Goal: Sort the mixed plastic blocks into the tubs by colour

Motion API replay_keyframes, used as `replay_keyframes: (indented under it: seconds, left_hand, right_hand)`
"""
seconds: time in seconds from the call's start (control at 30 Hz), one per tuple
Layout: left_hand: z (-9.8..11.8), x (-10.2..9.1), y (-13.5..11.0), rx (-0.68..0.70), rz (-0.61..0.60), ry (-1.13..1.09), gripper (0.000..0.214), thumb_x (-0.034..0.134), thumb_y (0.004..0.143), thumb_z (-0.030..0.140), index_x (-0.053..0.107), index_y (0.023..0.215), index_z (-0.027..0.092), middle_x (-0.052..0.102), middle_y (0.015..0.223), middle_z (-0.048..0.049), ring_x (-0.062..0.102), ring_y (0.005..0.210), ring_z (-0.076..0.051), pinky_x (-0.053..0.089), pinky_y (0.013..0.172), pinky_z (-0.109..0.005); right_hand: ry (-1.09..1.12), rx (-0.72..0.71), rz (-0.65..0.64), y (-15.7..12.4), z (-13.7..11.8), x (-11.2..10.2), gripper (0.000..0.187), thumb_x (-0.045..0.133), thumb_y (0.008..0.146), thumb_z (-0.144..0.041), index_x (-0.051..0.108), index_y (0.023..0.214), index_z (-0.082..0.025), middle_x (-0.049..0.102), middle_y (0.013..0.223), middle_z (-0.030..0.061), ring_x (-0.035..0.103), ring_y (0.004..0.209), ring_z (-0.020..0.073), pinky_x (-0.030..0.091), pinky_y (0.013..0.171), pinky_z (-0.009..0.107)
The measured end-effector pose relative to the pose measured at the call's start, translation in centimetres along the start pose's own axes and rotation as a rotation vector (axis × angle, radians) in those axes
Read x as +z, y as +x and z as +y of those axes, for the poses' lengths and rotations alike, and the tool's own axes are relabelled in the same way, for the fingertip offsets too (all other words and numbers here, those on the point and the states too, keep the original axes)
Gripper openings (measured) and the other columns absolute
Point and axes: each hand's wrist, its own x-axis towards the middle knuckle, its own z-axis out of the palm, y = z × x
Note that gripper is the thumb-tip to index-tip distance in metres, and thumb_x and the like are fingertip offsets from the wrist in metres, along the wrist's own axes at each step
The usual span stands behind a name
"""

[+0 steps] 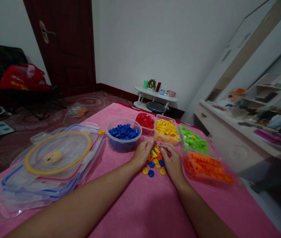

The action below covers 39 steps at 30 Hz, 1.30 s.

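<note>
My left hand point(143, 154) rests on the pink cloth at the left side of a small pile of building bricks point(156, 152). On the pile's right side is my right hand point(172, 162), curved inward. Both hands cup the pile with fingers loosely extended, and neither shows a thing gripped. Yellow and orange bricks show between them, partly covered by the fingers. Several round pieces lie on the near side, among them a blue disc point(151, 173) and a yellow disc point(162, 171), close to my wrists.
Around the hands stand a round tub of blue bricks point(123, 147) and boxes of red bricks point(144, 121), yellow bricks point(167, 129), green bricks point(194, 140) and orange bricks point(207, 167). Stacked clear lids point(56, 162) lie at the left. A white dresser point(231, 138) stands right of the table.
</note>
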Motion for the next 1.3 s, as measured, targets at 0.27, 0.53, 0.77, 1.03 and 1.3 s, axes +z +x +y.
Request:
replay_keyframes:
  seconds: [0.27,0.53,0.77,1.03,1.3]
  left_hand:
    - [1.6,-0.2,-0.6,0.103,0.076,0.285,0.029,0.042,0.087,0.023,0.066,0.1,0.015,0.068,0.104,-0.0073,0.062,0.099,-0.018,0.048,0.091,-0.032]
    - [0.5,-0.1,-0.6,0.123,-0.002,0.329,0.036,0.043,0.071,0.006,0.067,0.096,0.016,0.069,0.098,-0.0054,0.064,0.093,-0.016,0.051,0.089,-0.032]
    - [0.3,-0.1,-0.6,0.131,-0.05,0.32,0.044,0.038,0.063,0.001,0.068,0.092,0.015,0.069,0.094,-0.0051,0.064,0.09,-0.015,0.052,0.088,-0.033]
    - [0.4,-0.1,-0.6,0.127,-0.053,0.335,0.04,0.039,0.068,0.002,0.068,0.092,0.015,0.07,0.093,-0.0047,0.065,0.089,-0.015,0.052,0.085,-0.032]
    - [0.8,-0.1,-0.6,0.113,-0.066,0.388,0.031,0.043,0.075,0.006,0.068,0.092,0.012,0.071,0.09,-0.0063,0.065,0.083,-0.015,0.051,0.078,-0.027]
  right_hand:
    - [-0.415,-0.038,-0.228,-0.5,-0.8,-0.9,0.02,0.058,0.078,-0.025,0.067,0.095,-0.02,0.063,0.092,0.0049,0.056,0.09,0.0188,0.043,0.08,0.03]
    - [-0.596,0.032,-0.383,-0.3,-2.2,-1.4,0.025,0.056,0.081,-0.029,0.067,0.102,-0.022,0.061,0.094,0.0062,0.056,0.092,0.0187,0.04,0.081,0.028]
    - [-0.471,0.036,-0.404,-0.3,-1.2,-1.9,0.028,0.055,0.079,-0.024,0.065,0.105,-0.019,0.06,0.097,0.0061,0.057,0.089,0.0177,0.042,0.079,0.028]
    - [-0.32,0.026,-0.299,0.1,-0.7,-2.0,0.012,0.056,0.07,-0.015,0.064,0.079,-0.019,0.065,0.083,0.0034,0.058,0.078,0.0167,0.045,0.07,0.028]
    - [0.194,0.307,-0.147,0.7,-1.2,-2.4,0.031,0.055,0.078,-0.036,0.063,0.098,-0.015,0.066,0.076,0.0045,0.06,0.062,0.0152,0.049,0.056,0.026]
